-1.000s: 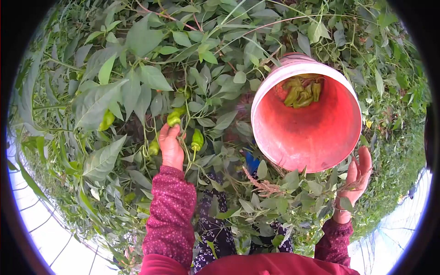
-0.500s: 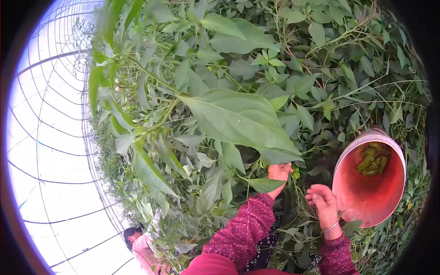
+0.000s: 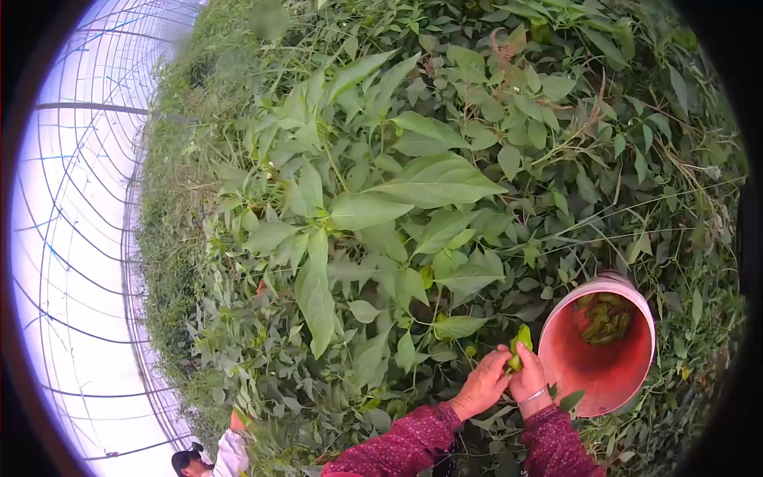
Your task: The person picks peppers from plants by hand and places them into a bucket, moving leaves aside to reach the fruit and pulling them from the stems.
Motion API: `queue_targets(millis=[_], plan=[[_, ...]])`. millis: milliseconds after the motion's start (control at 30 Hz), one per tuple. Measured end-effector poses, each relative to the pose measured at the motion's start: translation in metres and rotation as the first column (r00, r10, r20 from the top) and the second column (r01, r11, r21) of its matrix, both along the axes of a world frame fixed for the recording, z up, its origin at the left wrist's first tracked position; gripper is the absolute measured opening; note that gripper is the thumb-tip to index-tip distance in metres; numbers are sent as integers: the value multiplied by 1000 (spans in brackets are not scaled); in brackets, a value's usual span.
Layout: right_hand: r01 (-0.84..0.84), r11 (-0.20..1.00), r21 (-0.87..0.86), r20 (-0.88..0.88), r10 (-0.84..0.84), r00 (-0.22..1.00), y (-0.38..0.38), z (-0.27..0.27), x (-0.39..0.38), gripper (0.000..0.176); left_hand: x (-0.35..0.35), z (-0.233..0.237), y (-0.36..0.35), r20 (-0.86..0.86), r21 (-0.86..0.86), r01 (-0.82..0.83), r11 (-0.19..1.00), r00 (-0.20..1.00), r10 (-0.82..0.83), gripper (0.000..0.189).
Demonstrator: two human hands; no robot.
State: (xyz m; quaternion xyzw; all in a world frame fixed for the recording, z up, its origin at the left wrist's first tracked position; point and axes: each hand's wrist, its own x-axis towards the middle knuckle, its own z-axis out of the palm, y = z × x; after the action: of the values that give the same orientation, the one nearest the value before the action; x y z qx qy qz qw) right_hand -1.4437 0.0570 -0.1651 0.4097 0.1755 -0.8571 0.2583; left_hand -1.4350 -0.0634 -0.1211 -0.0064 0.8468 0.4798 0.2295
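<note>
A light green pepper (image 3: 520, 343) sticks up between my two hands, just left of the bucket. My left hand (image 3: 482, 386) is closed, its fingertips pinching at the pepper's left side. My right hand (image 3: 527, 378), with a bracelet at the wrist, is closed around the pepper's lower part, which the fingers partly hide. Tilted with its mouth facing me, a red-lined bucket (image 3: 598, 385) stands beside my right hand. Several green peppers (image 3: 606, 318) lie in its far end.
Dense leafy pepper plants (image 3: 429, 191) fill the view ahead and around the bucket. Thin long stems cross at the right. At the lower left, another person (image 3: 230, 457) in a dark cap is among the plants. A greenhouse frame (image 3: 87, 262) curves along the left.
My hands have come together on a pepper; before, the left was in the foliage and the right was apart with curled fingers. The view has shifted, and large leaves now appear farther away.
</note>
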Motion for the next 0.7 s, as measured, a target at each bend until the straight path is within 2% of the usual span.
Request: queue_targets(millis=[33,67,100,133,167,200,233,300,367,433,500,567,667,700], plan=[[8,999,31,3,-8,1000,2,4,1,22,-5,-2,-5,-47,18,80,997,996,-79,39],[-22,998,55,-38,24,999,5,-7,12,23,-18,6,-13,-68,-38,174,984,982,-177,30],[-69,994,83,-64,75,995,10,-8,17,24,-31,9,-14,37,97,64,993,997,-68,23],[-127,984,124,37,123,992,11,6,16,27,-41,6,-20,194,40,-31,999,981,22,19],[-197,967,163,50,191,980,11,9,20,30,-45,-15,-29,149,-8,-115,993,982,114,19],[-250,948,195,66,242,968,8,8,31,32,-52,-33,-38,213,-42,-217,975,952,221,18],[-311,923,227,31,313,949,5,5,40,33,-62,-54,-51,44,-211,-108,972,992,119,20],[-362,908,210,-17,374,927,-1,6,55,36,-78,-85,-67,15,-510,5,860,1000,3,24],[-375,907,191,-19,386,922,-10,2,72,39,-86,-114,-81,72,-654,128,746,992,-107,30],[-416,880,228,-36,434,900,-15,-4,85,42,-92,-146,-97,183,-702,204,683,978,-105,34],[-478,821,312,-55,518,854,-17,-10,96,45,-101,-150,-90,242,-717,265,644,962,-125,35],[-476,809,344,-63,526,848,-18,-15,99,48,-107,-161,-87,318,-742,308,596,944,-91,34],[-471,789,394,-87,542,836,-19,-22,105,58,-101,-170,-84,433,-734,490,471,871,-232,36],[-495,764,415,-86,574,814,-19,-22,107,59,-97,-178,-87,448,-723,493,483,868,-216,34]])
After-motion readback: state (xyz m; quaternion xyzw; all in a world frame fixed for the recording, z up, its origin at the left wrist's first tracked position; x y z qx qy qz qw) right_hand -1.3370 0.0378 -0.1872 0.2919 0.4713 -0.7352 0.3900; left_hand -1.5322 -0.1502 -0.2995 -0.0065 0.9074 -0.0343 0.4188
